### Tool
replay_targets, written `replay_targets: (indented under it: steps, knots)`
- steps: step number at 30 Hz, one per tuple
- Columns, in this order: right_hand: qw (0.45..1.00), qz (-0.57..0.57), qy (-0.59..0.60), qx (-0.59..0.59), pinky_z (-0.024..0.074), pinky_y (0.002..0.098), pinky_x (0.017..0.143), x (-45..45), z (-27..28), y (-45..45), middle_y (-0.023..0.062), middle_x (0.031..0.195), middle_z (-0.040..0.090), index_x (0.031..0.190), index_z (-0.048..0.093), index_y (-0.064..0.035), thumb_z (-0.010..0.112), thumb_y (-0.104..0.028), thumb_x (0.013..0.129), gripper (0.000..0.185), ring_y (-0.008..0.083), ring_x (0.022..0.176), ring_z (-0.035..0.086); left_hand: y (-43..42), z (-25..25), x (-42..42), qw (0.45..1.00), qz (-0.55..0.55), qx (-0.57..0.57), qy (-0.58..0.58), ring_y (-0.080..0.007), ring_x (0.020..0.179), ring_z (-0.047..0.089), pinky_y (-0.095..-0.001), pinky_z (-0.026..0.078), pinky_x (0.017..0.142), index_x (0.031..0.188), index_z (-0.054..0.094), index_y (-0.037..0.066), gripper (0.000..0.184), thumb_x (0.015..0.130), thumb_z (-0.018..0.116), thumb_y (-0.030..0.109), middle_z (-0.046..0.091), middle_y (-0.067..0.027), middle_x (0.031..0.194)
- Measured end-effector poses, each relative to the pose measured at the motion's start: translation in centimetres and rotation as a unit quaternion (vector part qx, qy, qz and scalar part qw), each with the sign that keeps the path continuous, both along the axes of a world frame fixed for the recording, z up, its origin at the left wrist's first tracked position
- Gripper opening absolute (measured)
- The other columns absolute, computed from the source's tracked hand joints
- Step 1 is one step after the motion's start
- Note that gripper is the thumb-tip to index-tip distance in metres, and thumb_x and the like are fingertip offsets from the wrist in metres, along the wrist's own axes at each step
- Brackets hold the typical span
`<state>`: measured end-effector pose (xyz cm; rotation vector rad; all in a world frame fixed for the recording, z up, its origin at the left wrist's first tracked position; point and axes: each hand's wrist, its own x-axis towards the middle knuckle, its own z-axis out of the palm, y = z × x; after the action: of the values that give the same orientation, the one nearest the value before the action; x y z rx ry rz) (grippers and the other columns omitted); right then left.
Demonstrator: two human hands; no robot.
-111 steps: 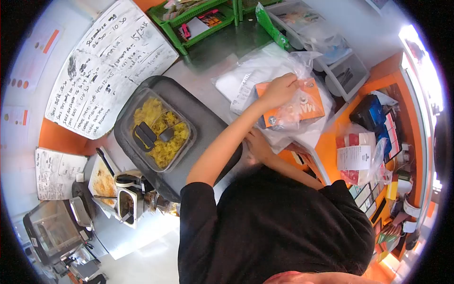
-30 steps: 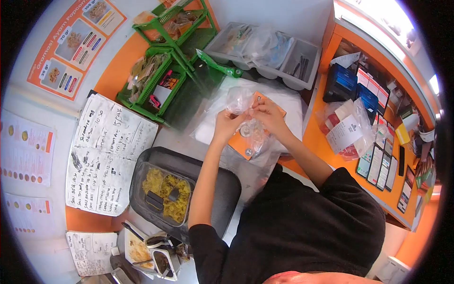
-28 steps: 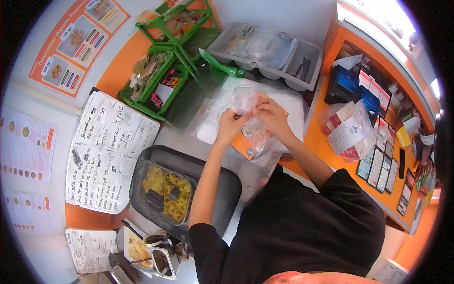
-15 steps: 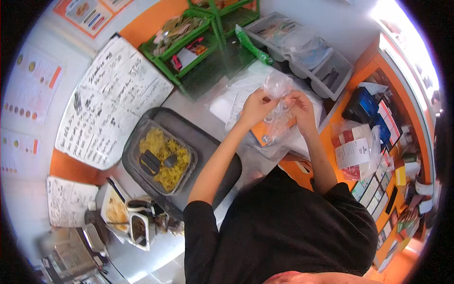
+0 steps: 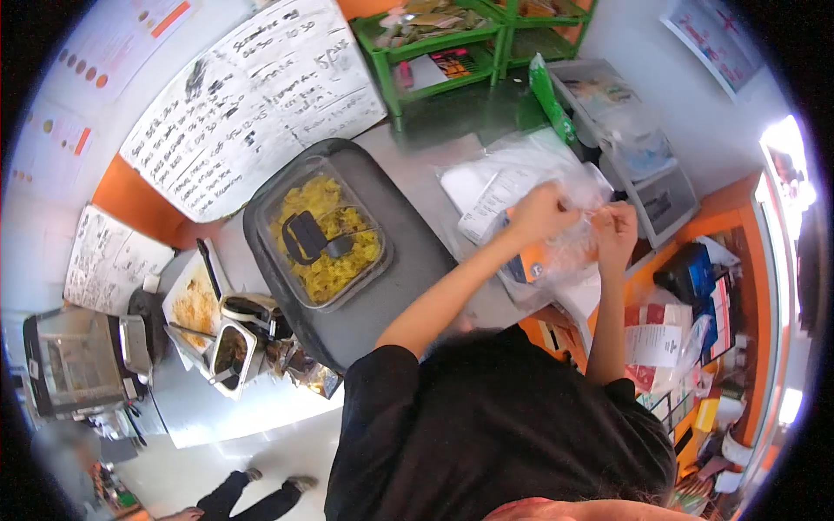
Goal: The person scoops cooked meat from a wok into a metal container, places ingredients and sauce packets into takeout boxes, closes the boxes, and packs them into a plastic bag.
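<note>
My left hand [image 5: 543, 213] pinches the upper part of a clear plastic bag [image 5: 573, 247], its fingers curled together. Close by on the right, my right hand [image 5: 616, 233] has its fingertips pressed together at the bag's gathered edge. Through the crumpled film shows an orange-and-white item [image 5: 532, 260], partly hidden by my left wrist. A printed paper slip [image 5: 497, 201] lies beside it, on or under more clear plastic. The exact fold between my fingers is too blurred to make out.
Left of my arm, a clear tub of yellow food [image 5: 323, 300] with black-handled tools sits on a dark tray [image 5: 408, 260]. Behind stand a green rack [image 5: 434, 91] and grey bins [image 5: 656, 195]. A wrapped red-and-white package [image 5: 653, 343] is at right. Another person's legs [image 5: 261, 499] show lower left.
The view has swung, so the bag and both hands appear farther right. The bag's puffed top looks flatter, and both hands still grip it. Another person's legs have come into sight.
</note>
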<state>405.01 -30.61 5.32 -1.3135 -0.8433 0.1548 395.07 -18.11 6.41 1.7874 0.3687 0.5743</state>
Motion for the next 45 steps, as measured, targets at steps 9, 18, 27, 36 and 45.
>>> replay_targets:
  steps: [9, 18, 27, 36, 45]
  knots:
    - [0.991, -0.043, 0.050, -0.120, 0.0406, 0.0241, 0.067, 1.1, -0.7, 1.3, 0.0042, 0.088, 0.054, 0.095, 0.052, -0.0010, 0.046, -0.005, 0.078, 0.018, 0.0109, 0.078, 0.050, -1.3, 0.7, -1.0, 0.997, 0.043, -0.007, -0.058, -0.0289, 0.078, 0.056, -0.0372, 0.043, 0.069, 0.085, 0.059, 0.005, 0.028, 0.062, 0.062, 0.021, 0.058, -0.0135, 0.082]
    - [0.965, 0.102, -0.031, -0.238, 0.0382, 0.0216, 0.070, 5.4, -2.2, -0.6, 0.0025, 0.087, 0.050, 0.094, 0.049, -0.0007, 0.046, 0.001, 0.077, 0.017, 0.0101, 0.076, 0.046, 0.4, -1.1, -0.3, 0.992, 0.089, 0.080, 0.033, -0.0322, 0.078, 0.054, -0.0379, 0.043, 0.068, 0.080, 0.060, 0.006, 0.024, 0.060, 0.063, 0.017, 0.056, -0.0148, 0.082]
    - [0.987, 0.033, -0.030, -0.153, 0.0369, 0.0225, 0.075, 2.2, -1.8, -5.0, 0.0020, 0.091, 0.049, 0.097, 0.047, -0.0003, 0.043, -0.003, 0.084, 0.014, 0.0099, 0.083, 0.046, 9.2, -7.6, -4.9, 0.926, 0.348, 0.140, -0.047, -0.0293, 0.095, 0.047, -0.0385, 0.042, 0.079, 0.090, 0.056, 0.005, 0.027, 0.067, 0.064, 0.015, 0.050, -0.0122, 0.094]
    - [0.979, -0.067, -0.111, -0.157, 0.0384, 0.0203, 0.062, -0.3, -4.1, -3.9, 0.0046, 0.088, 0.051, 0.102, 0.047, 0.0015, 0.049, -0.016, 0.085, 0.024, 0.0097, 0.075, 0.047, 6.6, -13.3, -0.5, 0.914, 0.208, 0.142, 0.318, -0.0420, 0.090, 0.050, -0.0414, 0.046, 0.073, 0.101, 0.044, 0.001, 0.053, 0.062, 0.070, 0.027, 0.047, -0.0243, 0.100]
    - [0.990, 0.005, -0.028, -0.135, 0.0381, 0.0206, 0.061, -0.3, -3.3, -3.4, 0.0051, 0.091, 0.051, 0.103, 0.047, 0.0011, 0.049, -0.016, 0.086, 0.025, 0.0102, 0.075, 0.046, 9.8, -16.7, 0.1, 0.967, 0.116, -0.047, 0.224, -0.0217, 0.067, 0.060, -0.0336, 0.047, 0.062, 0.058, 0.057, 0.002, 0.019, 0.054, 0.071, 0.013, 0.060, -0.0118, 0.065]
